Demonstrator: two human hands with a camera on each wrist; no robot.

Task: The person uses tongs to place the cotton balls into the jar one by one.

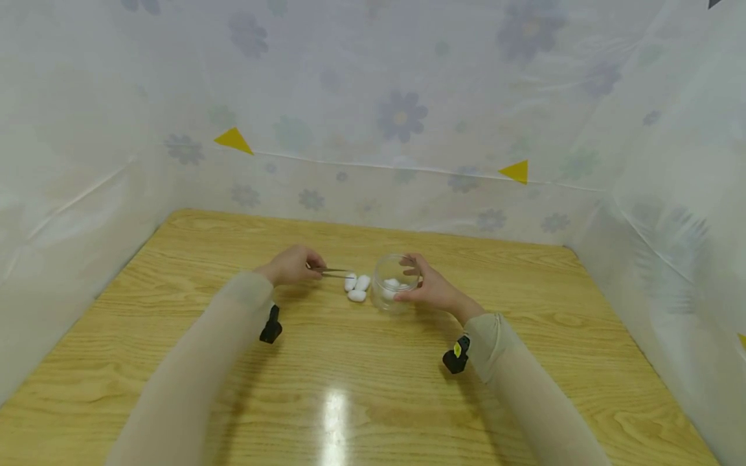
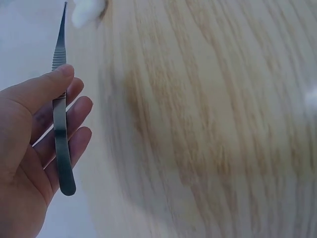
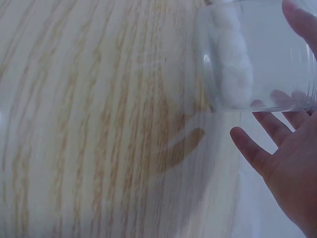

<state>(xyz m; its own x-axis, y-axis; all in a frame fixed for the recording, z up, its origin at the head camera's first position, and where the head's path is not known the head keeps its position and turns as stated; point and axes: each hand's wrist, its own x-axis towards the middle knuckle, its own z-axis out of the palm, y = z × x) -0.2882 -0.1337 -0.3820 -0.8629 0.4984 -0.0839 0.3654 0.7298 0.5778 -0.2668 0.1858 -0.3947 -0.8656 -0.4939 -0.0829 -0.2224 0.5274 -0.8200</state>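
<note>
Left hand (image 1: 295,265) pinches metal tweezers (image 2: 61,134) between thumb and fingers, tips at leftmost of three white cotton balls (image 1: 362,283). Right hand (image 1: 433,287) grasps clear jar (image 3: 272,54) round side facing worktop's right edge; more cotton balls (image 1: 392,285) inside. Loose trio just beside jar, toward far edge of worktop (image 1: 379,388), about midway between left and right edges. Flowered sheeting (image 1: 350,77) behind far edge, yellow triangles (image 1: 234,140) on it.
</note>
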